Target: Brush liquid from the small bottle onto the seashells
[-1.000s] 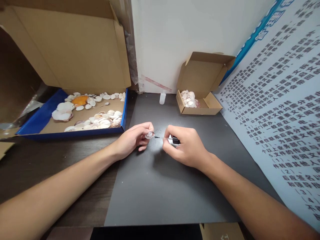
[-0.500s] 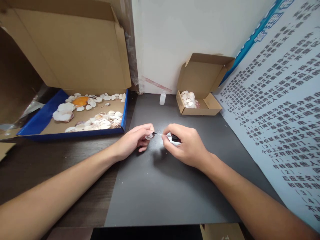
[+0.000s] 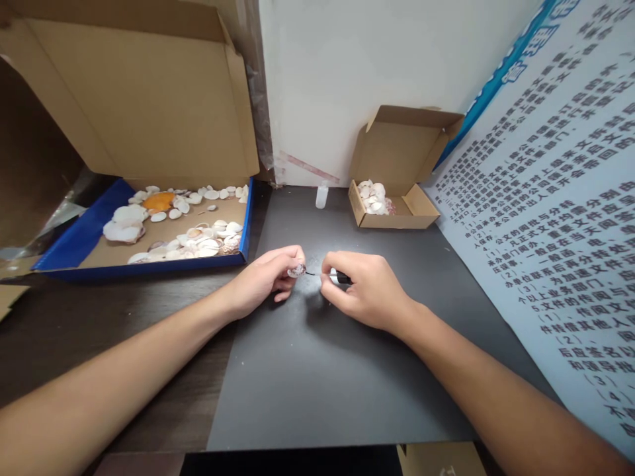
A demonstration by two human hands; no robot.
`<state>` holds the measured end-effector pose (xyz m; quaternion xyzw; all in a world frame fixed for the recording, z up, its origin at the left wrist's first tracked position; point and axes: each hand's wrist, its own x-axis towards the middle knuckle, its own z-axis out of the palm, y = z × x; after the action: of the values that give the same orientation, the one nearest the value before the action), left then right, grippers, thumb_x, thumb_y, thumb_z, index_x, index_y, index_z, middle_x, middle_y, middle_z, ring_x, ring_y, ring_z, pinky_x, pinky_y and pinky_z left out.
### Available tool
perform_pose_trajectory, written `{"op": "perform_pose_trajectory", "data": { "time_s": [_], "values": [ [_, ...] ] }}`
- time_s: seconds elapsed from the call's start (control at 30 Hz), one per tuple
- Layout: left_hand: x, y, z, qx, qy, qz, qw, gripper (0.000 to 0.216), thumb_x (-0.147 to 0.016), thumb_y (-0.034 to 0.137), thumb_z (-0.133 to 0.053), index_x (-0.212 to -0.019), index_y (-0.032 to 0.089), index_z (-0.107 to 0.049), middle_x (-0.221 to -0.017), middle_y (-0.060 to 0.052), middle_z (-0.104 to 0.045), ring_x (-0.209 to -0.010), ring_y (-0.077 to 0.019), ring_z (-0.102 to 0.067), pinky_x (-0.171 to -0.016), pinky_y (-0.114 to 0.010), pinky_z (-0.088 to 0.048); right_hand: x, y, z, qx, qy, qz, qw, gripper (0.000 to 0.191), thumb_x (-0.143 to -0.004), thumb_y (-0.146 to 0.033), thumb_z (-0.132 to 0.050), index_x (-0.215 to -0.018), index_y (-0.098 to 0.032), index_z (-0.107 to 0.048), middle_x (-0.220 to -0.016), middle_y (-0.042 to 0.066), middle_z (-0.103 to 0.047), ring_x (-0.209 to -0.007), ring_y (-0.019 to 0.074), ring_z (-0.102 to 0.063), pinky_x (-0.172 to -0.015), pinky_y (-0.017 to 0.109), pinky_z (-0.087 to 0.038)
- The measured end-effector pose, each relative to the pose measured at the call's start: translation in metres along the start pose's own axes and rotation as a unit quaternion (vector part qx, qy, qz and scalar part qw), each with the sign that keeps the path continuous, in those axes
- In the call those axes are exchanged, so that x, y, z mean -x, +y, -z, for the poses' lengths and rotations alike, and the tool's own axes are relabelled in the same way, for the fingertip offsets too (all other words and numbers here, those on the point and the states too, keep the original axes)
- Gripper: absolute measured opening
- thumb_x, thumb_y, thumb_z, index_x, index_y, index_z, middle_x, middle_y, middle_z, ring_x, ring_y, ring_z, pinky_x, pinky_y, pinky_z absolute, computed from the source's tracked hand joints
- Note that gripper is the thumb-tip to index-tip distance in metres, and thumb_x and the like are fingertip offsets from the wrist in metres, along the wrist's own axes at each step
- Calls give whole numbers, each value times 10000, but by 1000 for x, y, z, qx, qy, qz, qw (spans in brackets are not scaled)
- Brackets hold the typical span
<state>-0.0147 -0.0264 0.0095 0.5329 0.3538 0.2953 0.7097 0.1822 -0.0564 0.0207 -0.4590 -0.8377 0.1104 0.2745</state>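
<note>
My left hand (image 3: 265, 277) pinches a small speckled shell (image 3: 297, 270) between thumb and fingers, just above the black mat (image 3: 317, 370). My right hand (image 3: 364, 291) is closed on a thin brush with a black cap (image 3: 340, 277); its dark tip touches the right edge of the shell. Both hands rest near the middle of the mat, a few centimetres apart.
A large open cardboard box with a blue rim (image 3: 79, 241) at the left holds several white shells and one orange shell (image 3: 157, 200). A small open carton (image 3: 411, 208) with several shells and a small white bottle (image 3: 322, 196) stand at the back. A printed poster (image 3: 560, 218) lines the right side.
The brush tip dipped slightly and returned to the shell's edge; my right hand shifted a little left and down. My left hand and the shell stayed almost still.
</note>
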Motion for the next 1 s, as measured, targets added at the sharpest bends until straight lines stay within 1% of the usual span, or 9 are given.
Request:
{"op": "perform_pose_trajectory", "data": {
  "time_s": [0.17, 0.33, 0.47, 0.5, 0.63, 0.7, 0.8, 0.93, 1.0],
  "values": [
    [0, -1, 1, 5, -2, 0, 1000, 180, -857, 240, -476, -700, 196, -400, -607, 60, -289, -504, -85, -238, -425, -182, -287, 1, 0, 0, -15, 32, 12, 999, 119, -884, -237, -514, -814, -194, -600, -723, -19, -605, -617, 107, -481, -603, 242, -322],
    [0, -1, 1, -2, 1, 4, 1000, 185, -847, 247, -491, -695, 199, -398, -596, 62, -279, -505, -89, -240, -428, -181, -288, 0, 0, -1, 4, -11, -3, 1000, 74, -835, -202, -548, -781, -204, -599, -677, -34, -584, -589, 107, -459, -590, 243, -306],
    [0, -1, 1, 4, 4, 5, 1000, 172, -835, 238, -487, -687, 195, -410, -598, 59, -293, -502, -88, -248, -428, -184, -292, 0, 0, 0, -10, 35, 13, 999, 146, -901, -246, -504, -823, -201, -618, -727, -6, -614, -627, 117, -492, -611, 245, -326],
    [0, -1, 1, 4, 3, 4, 1000, 167, -835, 234, -484, -689, 194, -413, -599, 58, -297, -502, -88, -251, -430, -185, -294, 0, 0, 0, -5, 36, 14, 999, 157, -912, -255, -499, -836, -201, -625, -739, -1, -621, -636, 119, -499, -617, 245, -329],
    [-1, -1, 1, 2, 9, 5, 1000, 161, -840, 225, -480, -696, 194, -415, -605, 60, -294, -502, -87, -243, -429, -188, -289, 1, 0, 1, 10, -1, -6, 1000, 93, -847, -218, -551, -782, -207, -617, -676, -26, -590, -597, 110, -469, -600, 240, -314],
    [0, -1, 1, 4, 11, 8, 1000, 158, -837, 223, -482, -697, 193, -417, -606, 60, -296, -498, -86, -243, -425, -189, -286, 1, 0, 1, -15, 14, -5, 1000, 87, -831, -211, -559, -754, -202, -598, -654, -37, -579, -576, 99, -456, -587, 232, -312],
    [0, -1, 1, 7, 12, 8, 1000, 162, -836, 225, -487, -693, 190, -420, -614, 56, -315, -497, -83, -257, -426, -188, -292, 1, -1, 1, -45, 47, 7, 998, 116, -869, -232, -537, -778, -197, -600, -676, -33, -598, -574, 91, -465, -579, 222, -317],
    [-1, -1, 1, 10, 13, 11, 1000, 159, -835, 229, -494, -699, 191, -421, -615, 58, -313, -492, -81, -257, -422, -185, -286, 0, -1, 0, -33, 20, -1, 999, 87, -840, -214, -557, -770, -202, -608, -628, -47, -571, -540, 87, -438, -558, 220, -300],
    [-1, -1, 1, 10, 13, 14, 1000, 158, -833, 232, -500, -701, 192, -424, -615, 58, -313, -494, -82, -265, -425, -184, -291, 0, -1, 0, -40, 37, -5, 998, 82, -811, -200, -565, -732, -200, -588, -612, -52, -558, -528, 84, -417, -554, 217, -301]
  ]
}}
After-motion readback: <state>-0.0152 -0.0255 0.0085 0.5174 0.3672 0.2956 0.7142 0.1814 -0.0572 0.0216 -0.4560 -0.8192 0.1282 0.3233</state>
